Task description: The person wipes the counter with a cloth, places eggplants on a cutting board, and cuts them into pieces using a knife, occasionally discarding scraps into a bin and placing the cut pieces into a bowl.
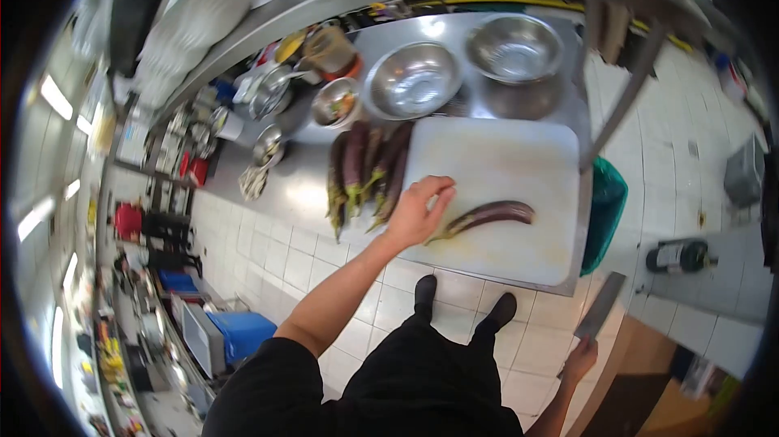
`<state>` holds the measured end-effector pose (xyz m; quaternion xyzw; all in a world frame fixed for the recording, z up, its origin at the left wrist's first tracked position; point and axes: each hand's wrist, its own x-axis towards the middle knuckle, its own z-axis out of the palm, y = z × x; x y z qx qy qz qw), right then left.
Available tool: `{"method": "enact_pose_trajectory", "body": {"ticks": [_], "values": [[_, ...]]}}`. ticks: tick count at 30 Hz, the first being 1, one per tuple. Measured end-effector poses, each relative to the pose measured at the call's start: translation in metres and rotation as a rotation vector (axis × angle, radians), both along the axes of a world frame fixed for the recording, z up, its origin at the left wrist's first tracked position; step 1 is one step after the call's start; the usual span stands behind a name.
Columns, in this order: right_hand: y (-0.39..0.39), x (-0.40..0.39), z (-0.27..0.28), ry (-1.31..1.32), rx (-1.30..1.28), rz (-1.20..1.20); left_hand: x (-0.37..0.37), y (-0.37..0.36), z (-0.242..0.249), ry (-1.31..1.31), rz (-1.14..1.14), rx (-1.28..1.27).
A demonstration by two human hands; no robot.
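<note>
In the head view, the cutting board is taken as the landmark. A single long purple eggplant is laid on its near half. The left hand is held over the board's left side, by the stem end; its thumb and fingers are parted slightly, and nothing is seen gripped. A cleaver is gripped by its handle in the closed fingers of the right hand, off the board's near right corner. If the blade is swung in low, the board's edge could be struck, or the left fingertips cut. The curved eggplant could be rolled if pressed off-centre. Eggplants piled left of the board could be knocked down, since their stems are pointed towards the table's near edge.

Behind the board, two large steel bowls are set, with no food made out inside. Orange and green pieces are held in a smaller bowl beyond its far left corner. Right of the board, a green-lined bin is placed, its contents hidden.
</note>
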<state>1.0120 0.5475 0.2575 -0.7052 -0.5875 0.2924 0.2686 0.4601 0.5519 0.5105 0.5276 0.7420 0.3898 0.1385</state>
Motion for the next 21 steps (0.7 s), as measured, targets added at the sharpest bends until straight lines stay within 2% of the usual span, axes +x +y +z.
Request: {"method": "enact_pose_trajectory", "body": {"ticks": [3,7,8,9,10,11,12,14,15,16,17,18,20,21], "values": [[-0.002,0.005,0.064,-0.084,0.273,0.065,-0.107,-0.077,0.002,0.182,0.255,0.202],[-0.017,-0.03,0.149,-0.031,0.437,0.184,-0.295,-0.21,-0.005,0.328,0.726,0.168],[-0.022,-0.019,0.144,-0.144,0.433,0.278,-0.349,-0.244,-0.012,0.423,0.799,0.168],[-0.031,-0.056,0.179,-0.186,0.424,0.335,-0.415,-0.28,-0.037,0.38,0.937,0.115],[-0.049,-0.111,0.234,-0.231,0.414,0.387,-0.471,-0.317,-0.051,0.407,1.024,-0.104],[-0.063,-0.152,0.259,-0.24,0.442,0.383,-0.502,-0.336,-0.052,0.331,1.158,-0.268],[-0.077,-0.195,0.274,-0.212,0.406,0.462,-0.53,-0.35,-0.049,0.255,1.281,-0.431],[-0.109,-0.282,0.297,-0.11,0.32,0.689,-0.57,-0.359,-0.048,0.276,1.254,-0.457],[-0.129,-0.343,0.325,-0.148,0.245,0.753,-0.582,-0.362,-0.054,0.305,1.235,-0.512],[-0.149,-0.397,0.345,0.046,-0.168,0.654,-0.59,-0.365,-0.068,0.288,1.231,-0.505],[-0.163,-0.428,0.317,0.342,-0.25,0.689,-0.596,-0.374,-0.078,0.314,1.103,-0.5],[-0.176,-0.474,0.311,0.489,-0.407,0.709,-0.601,-0.385,-0.087,0.342,0.978,-0.498],[-0.203,-0.575,0.324,0.698,-0.591,0.8,-0.593,-0.41,-0.098,0.237,0.987,-0.335],[-0.213,-0.622,0.333,0.701,-0.654,0.835,-0.586,-0.422,-0.094,-0.11,1.043,0.025]]}}
